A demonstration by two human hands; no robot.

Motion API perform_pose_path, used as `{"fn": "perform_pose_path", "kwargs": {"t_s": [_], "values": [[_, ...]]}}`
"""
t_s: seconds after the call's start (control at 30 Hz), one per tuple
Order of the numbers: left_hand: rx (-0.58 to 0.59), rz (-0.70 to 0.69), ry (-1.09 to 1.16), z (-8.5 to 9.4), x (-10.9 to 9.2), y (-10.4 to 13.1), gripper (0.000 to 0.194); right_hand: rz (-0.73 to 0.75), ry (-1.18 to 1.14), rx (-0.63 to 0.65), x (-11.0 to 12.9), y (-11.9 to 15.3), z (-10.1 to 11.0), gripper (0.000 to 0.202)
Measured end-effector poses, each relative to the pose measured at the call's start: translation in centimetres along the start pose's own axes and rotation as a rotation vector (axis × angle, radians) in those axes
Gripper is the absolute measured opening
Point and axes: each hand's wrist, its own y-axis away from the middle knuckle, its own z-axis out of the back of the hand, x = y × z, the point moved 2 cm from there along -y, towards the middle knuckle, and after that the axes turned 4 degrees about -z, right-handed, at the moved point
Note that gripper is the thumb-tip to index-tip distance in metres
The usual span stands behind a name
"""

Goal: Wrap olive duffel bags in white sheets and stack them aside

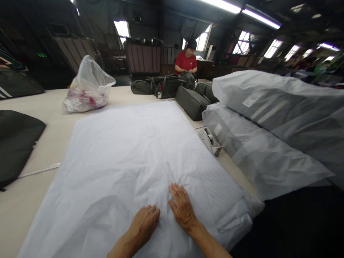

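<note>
A stack of translucent white plastic bags (pixel 129 143), wrinkled near the front, lies flat on the table before me. My left hand (pixel 145 222) is on the top bag at the lower middle, its fingers curled together on the plastic; the fingertips are partly hidden. Just to its right, my right hand (pixel 182 206) rests flat on the same plastic with the fingers stretched out. Creases in the film run forward from between the two hands.
Dark bags in clear plastic (pixel 268 118) are piled on the right. A tied-up clear sack (pixel 90 87) stands back left, and a dark case (pixel 18 139) lies at the left. Dark duffel bags (pixel 169 86) sit at the far edge, with a person in red (pixel 185 62) beyond.
</note>
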Motion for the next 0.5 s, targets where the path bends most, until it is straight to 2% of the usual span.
{"fn": "perform_pose_path", "kwargs": {"t_s": [0.03,0.1,0.17,0.23,0.3,0.37,0.43,0.5], "values": [[-0.006,0.033,0.046,-0.1,0.1,0.1,0.022,0.008,-0.012,-0.023,-0.3,-0.4,0.3,0.049],[-0.014,0.103,0.143,-0.2,0.2,0.3,0.045,0.002,-0.043,-0.099,-1.7,-1.5,1.5,0.045],[-0.008,0.178,0.212,-0.3,0.3,0.2,0.073,-0.071,-0.088,-0.243,-4.8,-3.2,3.6,0.039],[0.009,0.237,0.243,-0.6,0.3,-0.1,0.089,-0.217,-0.134,-0.417,-9.1,-5.3,6.5,0.037],[0.026,0.253,0.239,-1.0,0.4,-0.6,0.093,-0.429,-0.169,-0.558,-14.1,-7.7,9.8,0.042],[0.052,0.238,0.226,-1.5,0.5,-1.1,0.093,-0.656,-0.185,-0.619,-18.9,-9.8,13.0,0.046],[0.076,0.235,0.208,-2.1,0.8,-1.4,0.092,-0.797,-0.204,-0.615,-22.9,-11.5,15.4,0.045],[0.1,0.244,0.194,-2.4,1.0,-1.5,0.093,-0.862,-0.264,-0.546,-25.9,-12.9,16.6,0.039]]}}
